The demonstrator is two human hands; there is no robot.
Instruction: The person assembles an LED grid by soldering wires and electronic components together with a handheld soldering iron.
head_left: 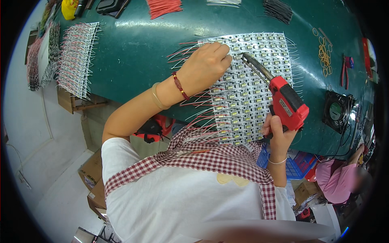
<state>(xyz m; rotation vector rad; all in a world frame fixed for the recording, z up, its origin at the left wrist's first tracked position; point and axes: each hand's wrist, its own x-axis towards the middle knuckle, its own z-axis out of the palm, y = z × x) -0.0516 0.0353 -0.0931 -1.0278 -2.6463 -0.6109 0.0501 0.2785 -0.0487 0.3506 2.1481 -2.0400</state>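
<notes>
In my right hand [279,131] is a red and black soldering gun [288,103], my fingers wrapped round its grip. Its metal tip points up and left, over the upper part of a white circuit board panel [247,93]. Rows of small components cover that panel, and red and white wires stick out along its left side. My left hand [208,62] is closed in a pinch above the panel's upper left part, close to the soldering tip. Whatever its fingertips hold is hidden from view.
Bundles of red wires [164,7], white wires [224,3] and black wires [278,11] lie along the far edge. More wired panels [77,58] stand at the left. Rubber bands [324,54], pliers [345,72] and a black fan [338,111] are at the right. Another person's pink clothing [334,180] shows lower right.
</notes>
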